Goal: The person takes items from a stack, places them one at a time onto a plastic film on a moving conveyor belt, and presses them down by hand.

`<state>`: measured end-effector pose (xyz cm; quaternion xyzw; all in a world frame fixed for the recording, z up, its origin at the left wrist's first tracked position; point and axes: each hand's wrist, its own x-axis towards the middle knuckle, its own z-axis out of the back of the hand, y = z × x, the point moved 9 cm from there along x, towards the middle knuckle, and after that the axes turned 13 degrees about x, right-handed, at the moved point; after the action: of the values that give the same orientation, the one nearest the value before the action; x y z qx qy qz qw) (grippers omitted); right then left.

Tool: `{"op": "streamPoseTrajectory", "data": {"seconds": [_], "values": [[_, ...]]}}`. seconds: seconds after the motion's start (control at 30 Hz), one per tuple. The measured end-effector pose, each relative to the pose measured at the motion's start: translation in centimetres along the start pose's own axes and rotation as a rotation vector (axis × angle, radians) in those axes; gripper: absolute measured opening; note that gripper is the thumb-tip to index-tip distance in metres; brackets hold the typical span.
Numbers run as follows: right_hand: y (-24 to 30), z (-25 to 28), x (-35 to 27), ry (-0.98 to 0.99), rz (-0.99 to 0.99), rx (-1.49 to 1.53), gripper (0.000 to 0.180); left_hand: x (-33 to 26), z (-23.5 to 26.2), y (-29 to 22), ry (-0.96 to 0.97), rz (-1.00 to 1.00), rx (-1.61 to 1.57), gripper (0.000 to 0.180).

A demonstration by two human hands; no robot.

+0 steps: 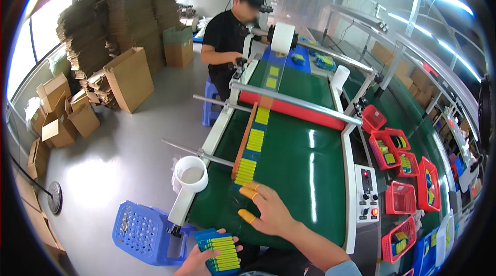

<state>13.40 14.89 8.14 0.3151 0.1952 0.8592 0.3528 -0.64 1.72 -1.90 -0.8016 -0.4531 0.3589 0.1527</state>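
- While my right hand [271,211] lay flat and open on the green conveyor belt [305,172], it held nothing; its fingertips, in orange finger cots [251,187], were touching the near end of the row of small yellow pieces [253,144].
- My left hand [199,260] was closed around a blue tray [219,250] packed with the same yellow pieces, low and to the left of the right hand, just off the belt edge.
- I judged that the step in hand was collecting the pieces at the belt end. The next move called, in my opinion, for bringing the tray close to the right hand and sliding the nearest group without breaking its order.
- Just left of my hands stood a white roll [191,175] on a post, and below it a blue plastic stool [142,232]; both were near the tray and could hinder it.
- To the right of the right hand were a control box [368,193] and several red baskets [400,196].
- Far ahead of my hands another person [227,38] worked at the belt, and a red bar [299,111] crossed it.
- Well apart to the left lay stacks of cardboard boxes [119,28].
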Motion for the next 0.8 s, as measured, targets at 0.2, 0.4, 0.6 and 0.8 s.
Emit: {"op": "streamPoseTrajectory", "data": {"seconds": [0.2, 0.4, 0.6, 0.8], "values": [[0.5, -3.0, -6.1, -0.027, -0.535, 0.883, 0.059, 1.6, -1.2, -0.9, 0.040, -0.037, 0.140, 0.064], [-0.9, -2.8, -9.4, -0.273, -0.632, 0.996, 0.053, 3.6, -0.8, 0.0, 0.077, 0.053, 0.225, 0.059], [-4.4, 0.7, -9.1, -0.591, -0.563, 0.806, 0.032, 4.9, -1.2, -5.1, 0.063, -0.150, 0.186, 0.057], [-7.8, -2.1, -3.3, -0.421, -0.590, 0.937, 0.028, 4.0, -2.3, -6.3, 0.199, -0.087, 0.172, 0.060]]}}
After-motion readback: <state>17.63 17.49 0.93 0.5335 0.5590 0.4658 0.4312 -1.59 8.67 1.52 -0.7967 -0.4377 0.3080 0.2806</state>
